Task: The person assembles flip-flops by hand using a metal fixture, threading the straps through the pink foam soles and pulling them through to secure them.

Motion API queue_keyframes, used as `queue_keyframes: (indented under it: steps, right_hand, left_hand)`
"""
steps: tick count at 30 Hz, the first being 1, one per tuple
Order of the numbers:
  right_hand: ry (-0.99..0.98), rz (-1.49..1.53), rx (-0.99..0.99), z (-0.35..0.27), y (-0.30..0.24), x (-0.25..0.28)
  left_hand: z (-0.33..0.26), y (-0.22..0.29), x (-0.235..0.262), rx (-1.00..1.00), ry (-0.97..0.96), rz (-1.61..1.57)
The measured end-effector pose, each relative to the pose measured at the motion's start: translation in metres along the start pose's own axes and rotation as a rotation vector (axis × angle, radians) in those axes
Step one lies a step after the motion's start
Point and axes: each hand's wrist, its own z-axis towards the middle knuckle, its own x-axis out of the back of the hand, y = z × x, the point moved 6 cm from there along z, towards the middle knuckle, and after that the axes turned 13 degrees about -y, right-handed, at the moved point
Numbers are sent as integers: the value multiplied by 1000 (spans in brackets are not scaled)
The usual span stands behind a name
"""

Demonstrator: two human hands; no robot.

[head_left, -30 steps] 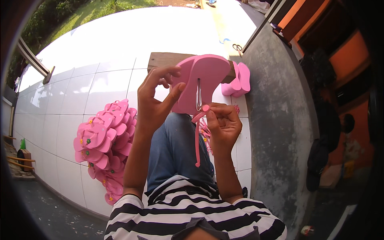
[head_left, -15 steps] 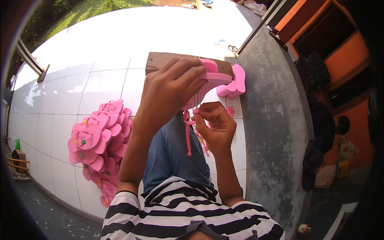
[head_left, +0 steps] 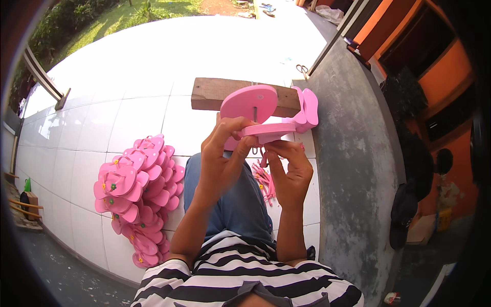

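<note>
One sole (head_left: pixel 273 131) clamped at its edge by left hand (head_left: pixel 220 151). Right hand (head_left: pixel 293 168) pinches strap (head_left: pixel 264 159) just beneath. Wood block (head_left: pixel 206 94) lies beyond.

Hands: two, a left hand (head_left: pixel 225 146) and a right hand (head_left: pixel 289 166);
Pink foam at the hands: two sections (head_left: pixel 249 105), one sole bent or two separate, cannot tell;
Metal tool: one (head_left: pixel 255 113);
Strap at the right hand: one (head_left: pixel 264 159);
Wooden block: one (head_left: pixel 215 95);
Soles by the block's right end: at least two (head_left: pixel 310 108), overlapping;
Scissors: one pair (head_left: pixel 302 69), by the floor's (head_left: pixel 92 123) right edge;
Flip-flop pile: one (head_left: pixel 148 189), well over ten pieces, overlapped;
Loose straps: several (head_left: pixel 265 184), too tangled to count
</note>
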Motion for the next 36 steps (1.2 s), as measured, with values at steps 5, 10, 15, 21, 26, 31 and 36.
queue_keyframes:
  steps: [5,10,15,21,26,31,36]
  right_hand:
    - [-91,187,66,37,4,16]
    - [-477,574,44,65,21,-12]
    - [-265,534,-79,49,15,-21]
    - [-144,423,-173,18,8,-18]
    - [-211,250,160,-67,-44,-10]
    - [43,121,-312,-80,13,-18]
    - [-113,-630,-204,-88,16,-38]
  left_hand:
    - [6,-5,-15,116,-127,-139]
    - [28,-12,-19,148,-214,-327]
    - [13,-10,-27,178,-84,-251]
    - [-6,3,-34,266,36,-320]
    - [-90,55,-43,151,-154,-202]
    - [-95,-15,-40,566,-294,-88]
    - [-93,-52,-12,575,-252,156]
